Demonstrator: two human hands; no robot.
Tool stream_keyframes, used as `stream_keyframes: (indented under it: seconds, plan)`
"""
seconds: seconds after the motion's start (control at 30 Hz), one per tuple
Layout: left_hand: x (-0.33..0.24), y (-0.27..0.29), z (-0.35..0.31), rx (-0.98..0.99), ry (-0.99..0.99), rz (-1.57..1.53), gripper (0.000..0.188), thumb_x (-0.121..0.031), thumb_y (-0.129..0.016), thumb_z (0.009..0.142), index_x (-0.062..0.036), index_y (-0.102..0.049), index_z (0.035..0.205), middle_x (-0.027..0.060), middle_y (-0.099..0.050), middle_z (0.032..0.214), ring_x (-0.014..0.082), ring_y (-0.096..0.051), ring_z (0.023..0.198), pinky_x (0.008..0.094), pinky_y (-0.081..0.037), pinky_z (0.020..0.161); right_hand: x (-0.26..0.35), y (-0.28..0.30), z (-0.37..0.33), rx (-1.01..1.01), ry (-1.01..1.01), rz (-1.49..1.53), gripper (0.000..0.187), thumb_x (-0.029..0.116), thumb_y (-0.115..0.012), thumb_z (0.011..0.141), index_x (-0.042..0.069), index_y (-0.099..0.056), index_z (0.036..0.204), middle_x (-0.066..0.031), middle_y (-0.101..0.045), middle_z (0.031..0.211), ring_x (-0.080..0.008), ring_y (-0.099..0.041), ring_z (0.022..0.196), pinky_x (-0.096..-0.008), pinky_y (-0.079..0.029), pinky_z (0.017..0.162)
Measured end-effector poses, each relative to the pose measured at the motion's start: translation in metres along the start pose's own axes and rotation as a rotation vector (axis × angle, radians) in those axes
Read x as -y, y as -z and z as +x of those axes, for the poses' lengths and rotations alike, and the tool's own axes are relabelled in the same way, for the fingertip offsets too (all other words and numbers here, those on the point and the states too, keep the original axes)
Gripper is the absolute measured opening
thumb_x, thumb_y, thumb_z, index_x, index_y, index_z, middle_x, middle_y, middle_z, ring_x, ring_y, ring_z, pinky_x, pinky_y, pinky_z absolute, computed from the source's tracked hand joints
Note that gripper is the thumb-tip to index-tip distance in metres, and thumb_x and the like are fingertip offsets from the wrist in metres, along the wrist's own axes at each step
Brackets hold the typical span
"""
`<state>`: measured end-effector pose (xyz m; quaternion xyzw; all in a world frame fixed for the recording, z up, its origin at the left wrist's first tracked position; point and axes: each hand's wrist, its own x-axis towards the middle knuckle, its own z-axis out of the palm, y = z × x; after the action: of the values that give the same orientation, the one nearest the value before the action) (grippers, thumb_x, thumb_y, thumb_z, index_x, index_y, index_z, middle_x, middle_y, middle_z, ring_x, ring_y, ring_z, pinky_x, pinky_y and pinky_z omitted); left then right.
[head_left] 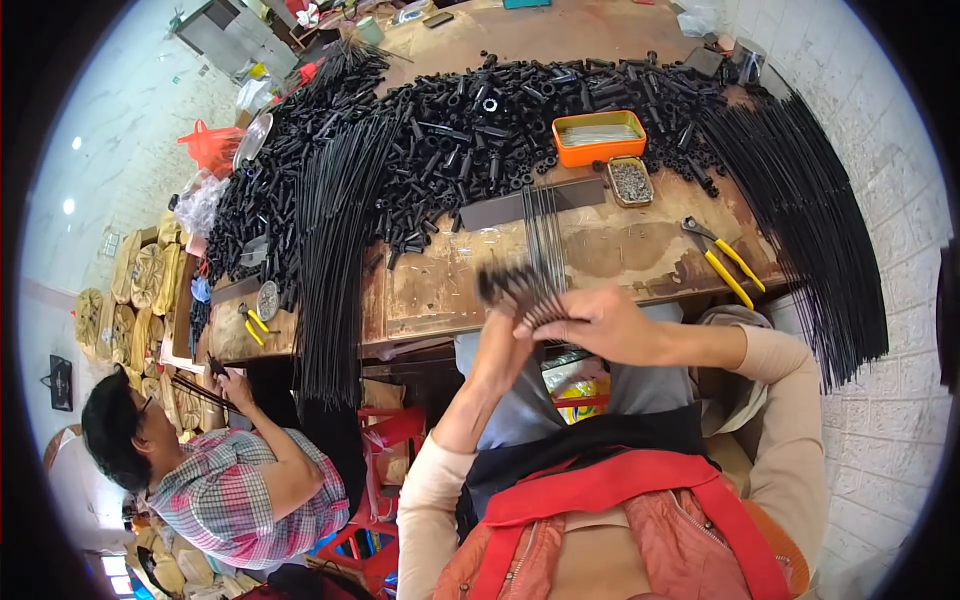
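Observation:
In front of my lap, just off the table's near edge, my two hands meet at a bunch of thin dark rods [518,287]. My left hand [498,345] is closed around the bunch from below. My right hand [603,318] is closed too, its thumb and fingers pinching the rods where they fan out. The far ends of the bunch are blurred. Beyond the hands, several thin grey metal rods [543,235] lie side by side, their far ends across a flat dark bar [480,213].
Black plastic tubes [465,140] are heaped behind. Long black rods lie left [335,240] and right [810,210]. An orange box [570,156], a tin of small metal bits [630,182] and yellow-handled pliers [733,262] sit right. A co-worker [240,470] holds dark rods at left.

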<state>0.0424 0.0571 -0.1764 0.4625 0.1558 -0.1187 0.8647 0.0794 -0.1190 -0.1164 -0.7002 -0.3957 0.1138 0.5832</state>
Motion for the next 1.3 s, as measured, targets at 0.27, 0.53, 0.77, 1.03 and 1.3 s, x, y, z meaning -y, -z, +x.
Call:
stream_keyframes:
  seconds: [0.27,0.53,0.77,1.03,1.3]
  plan:
    - [-0.089,-0.061,0.054,0.447,0.190,-0.032,0.061,-0.047,-0.028,0.103,0.0030,-0.040,0.136,0.0248,-0.054,0.129,0.0352,-0.056,0.117,0.0480,-0.044,0.104,-0.009,-0.012,-0.060,0.051,-0.001,0.000,0.020,0.008,-0.068,0.085,0.000,-0.069,0.103,-0.0124,-0.071,0.091,-0.0228,-0.070,0.078,-0.0319,-0.055,0.071]
    - [-0.027,0.041,0.059,0.167,-0.147,-0.099,0.037,-0.012,-0.053,0.096,0.0013,-0.049,0.130,0.0132,-0.064,0.117,0.0209,-0.062,0.102,0.0338,-0.049,0.091,-0.045,0.003,-0.012,0.028,-0.060,0.011,0.022,0.013,-0.065,0.088,0.004,-0.069,0.108,-0.0126,-0.070,0.090,-0.0249,-0.067,0.076,-0.0325,-0.051,0.070]
    - [-0.062,-0.037,-0.054,0.129,-0.367,1.112,0.025,0.007,-0.065,0.084,0.0074,-0.066,0.109,0.0151,-0.069,0.106,0.0151,-0.066,0.087,0.0274,-0.055,0.072,-0.046,0.002,-0.015,-0.036,-0.018,-0.062,0.021,0.007,-0.068,0.085,0.003,-0.070,0.105,-0.0123,-0.070,0.087,-0.0193,-0.069,0.077,-0.0311,-0.053,0.069]
    - [-0.064,-0.075,-0.079,0.122,-0.712,0.518,0.025,0.001,-0.059,0.091,0.0088,-0.059,0.115,0.0229,-0.067,0.107,0.0320,-0.067,0.100,0.0336,-0.061,0.067,-0.063,-0.007,-0.013,-0.022,0.046,0.029,0.025,0.009,-0.069,0.082,0.006,-0.069,0.107,-0.0147,-0.070,0.095,-0.0317,-0.067,0.084,-0.0351,-0.053,0.073]
    - [-0.001,0.004,-0.056,-0.179,-0.389,0.538,0.018,0.003,-0.062,0.090,0.0013,-0.067,0.107,0.0067,-0.068,0.109,0.0130,-0.062,0.103,0.0263,-0.047,0.093,-0.048,0.004,-0.013,-0.045,-0.004,0.000,0.021,0.012,-0.067,0.085,0.001,-0.069,0.104,-0.0165,-0.069,0.089,-0.0290,-0.068,0.078,-0.0341,-0.051,0.070]
